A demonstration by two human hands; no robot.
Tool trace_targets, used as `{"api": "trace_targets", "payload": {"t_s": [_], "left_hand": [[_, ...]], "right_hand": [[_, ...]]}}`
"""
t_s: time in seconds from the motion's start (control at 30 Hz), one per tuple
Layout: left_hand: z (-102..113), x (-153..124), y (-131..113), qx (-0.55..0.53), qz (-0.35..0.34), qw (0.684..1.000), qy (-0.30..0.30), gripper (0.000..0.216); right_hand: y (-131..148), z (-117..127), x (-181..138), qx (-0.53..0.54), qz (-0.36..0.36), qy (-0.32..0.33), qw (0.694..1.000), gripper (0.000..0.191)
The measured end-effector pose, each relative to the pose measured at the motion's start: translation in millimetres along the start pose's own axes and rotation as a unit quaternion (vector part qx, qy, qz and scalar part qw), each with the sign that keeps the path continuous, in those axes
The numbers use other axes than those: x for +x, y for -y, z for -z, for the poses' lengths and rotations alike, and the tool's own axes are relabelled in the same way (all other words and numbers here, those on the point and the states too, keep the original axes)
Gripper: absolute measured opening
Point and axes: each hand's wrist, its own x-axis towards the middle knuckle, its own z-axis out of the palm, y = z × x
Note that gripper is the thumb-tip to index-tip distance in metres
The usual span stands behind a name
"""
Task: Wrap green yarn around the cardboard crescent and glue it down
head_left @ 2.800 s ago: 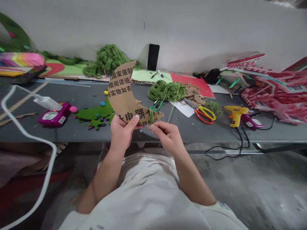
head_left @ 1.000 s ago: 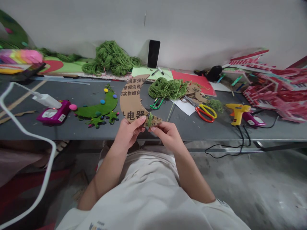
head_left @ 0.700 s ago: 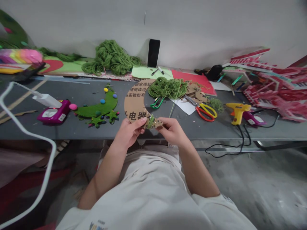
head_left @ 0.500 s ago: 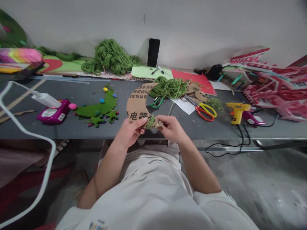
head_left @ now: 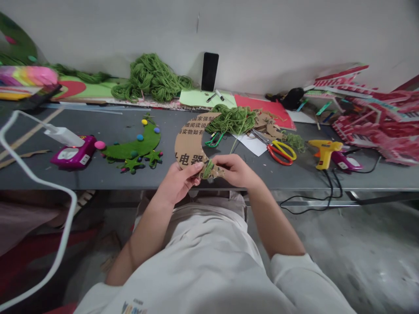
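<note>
A brown cardboard crescent printed with black characters is held flat just over the grey table's front edge. My left hand pinches its lower tip from the left, fingers closed on the card. My right hand grips the same tip from the right, closed on a strand of green yarn that is wound round the card. The strand runs up to a loose heap of green yarn just behind the crescent.
A green felt crescent with coloured pompoms lies to the left beside a purple glue gun with a white cable. Right of my hands are red-and-yellow scissors, a yellow glue gun, and red paper pieces. A phone leans on the wall.
The cardboard crescent has tipped from upright down to nearly flat over the table. My right hand has moved up and right around the yarn-wound tip; my left hand keeps its grip.
</note>
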Motion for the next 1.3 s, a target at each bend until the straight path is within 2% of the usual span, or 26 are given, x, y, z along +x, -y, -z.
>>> {"api": "trace_targets", "payload": {"t_s": [0.07,0.13,0.23,0.4,0.57,0.67,0.8,0.97,1.13,1.3], "left_hand": [[4.5,-0.1,-0.2,0.052,-0.017,0.998,0.014,0.029],[7.9,-0.2,-1.5,0.115,-0.047,0.992,0.017,0.026],[8.2,-0.3,-4.5,0.199,-0.095,0.975,-0.018,0.025],[0.7,-0.6,-5.1,0.283,-0.150,0.945,-0.075,0.019],[-1.5,-0.3,-2.7,0.329,-0.213,0.913,-0.115,0.021],[0.0,0.4,-1.4,0.347,-0.222,0.901,-0.137,0.025],[0.7,0.8,3.2,0.312,-0.232,0.906,-0.168,0.026],[-2.8,-1.0,10.1,0.272,-0.260,0.906,-0.191,0.026],[-6.1,1.7,11.7,0.214,-0.277,0.917,-0.192,0.026],[-5.6,9.9,15.2,0.082,-0.251,0.950,-0.168,0.027]], "right_hand": [[3.8,18.5,9.8,-0.031,-0.005,0.096,0.995,0.034],[8.9,35.2,20.5,-0.074,-0.008,0.155,0.985,0.034],[17.0,50.8,32.9,-0.131,-0.014,0.172,0.976,0.032],[25.3,49.0,36.8,-0.197,-0.036,0.107,0.974,0.028],[29.7,28.7,28.6,-0.215,-0.046,0.016,0.975,0.027],[34.2,10.2,18.5,-0.206,-0.062,-0.045,0.976,0.024],[40.3,-22.8,-0.5,-0.179,-0.079,-0.130,0.972,0.023],[35.3,-55.4,-17.5,-0.131,-0.093,-0.198,0.967,0.025],[25.7,-61.5,-19.9,-0.102,-0.097,-0.222,0.965,0.026],[24.0,-60.3,-18.8,-0.083,-0.086,-0.229,0.966,0.027]]}}
